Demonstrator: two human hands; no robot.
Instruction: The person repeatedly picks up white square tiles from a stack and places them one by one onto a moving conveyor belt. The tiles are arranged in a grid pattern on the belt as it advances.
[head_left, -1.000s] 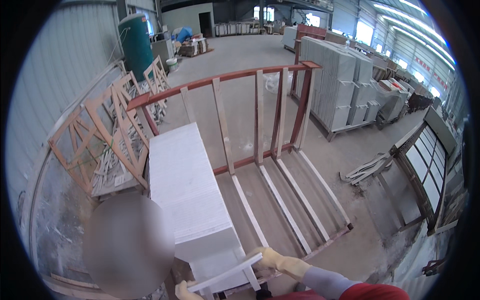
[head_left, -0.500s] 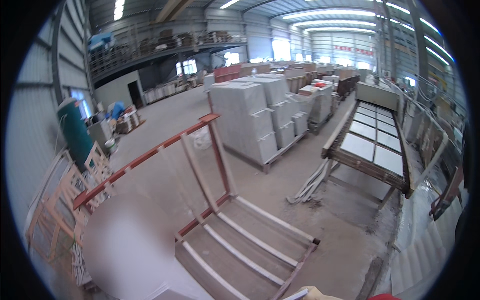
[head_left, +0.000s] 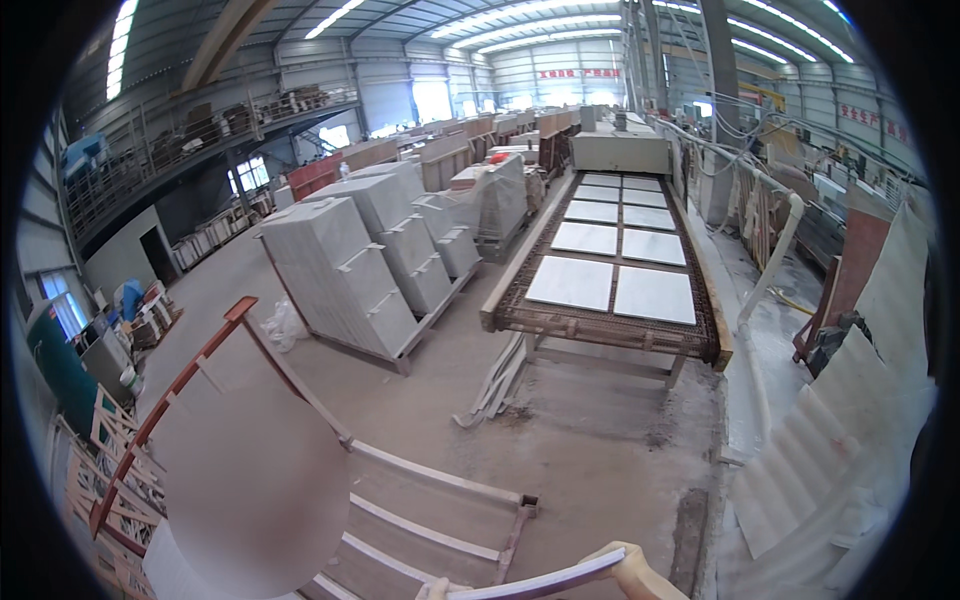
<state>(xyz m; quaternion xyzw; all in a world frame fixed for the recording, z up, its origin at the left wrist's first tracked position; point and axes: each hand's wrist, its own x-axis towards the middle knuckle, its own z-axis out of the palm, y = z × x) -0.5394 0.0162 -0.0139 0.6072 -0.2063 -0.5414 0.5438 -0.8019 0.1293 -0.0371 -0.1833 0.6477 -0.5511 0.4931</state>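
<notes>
Low in the view, a thin white tile (head_left: 545, 580) is seen nearly edge-on, its right end tilted a little higher. My right hand (head_left: 632, 574) grips that right end, the thumb side along the edge. At the left end, the fingers of my left hand (head_left: 434, 590) close on the tile; most of that hand is cut off by the lower rim. Ahead of my hands is a conveyor (head_left: 515, 318) with white tiles (head_left: 570, 283) lying flat in two rows. Left of my hands stands a metal frame rack (head_left: 440, 462) with pale bars.
A person (head_left: 255, 490), largely blurred, is beside the rack at left. Stacked grey-white slabs (head_left: 335, 265) rest on a pallet beyond it. Pale strips (head_left: 490, 385) lie on the floor by the conveyor's leg. White wavy sheets (head_left: 815, 455) and a pipe (head_left: 770, 260) line the right side.
The view has swung right, so the conveyor now sits nearer the middle. My hands and the tile show more at the lower edge. The blurred person remains at lower left.
</notes>
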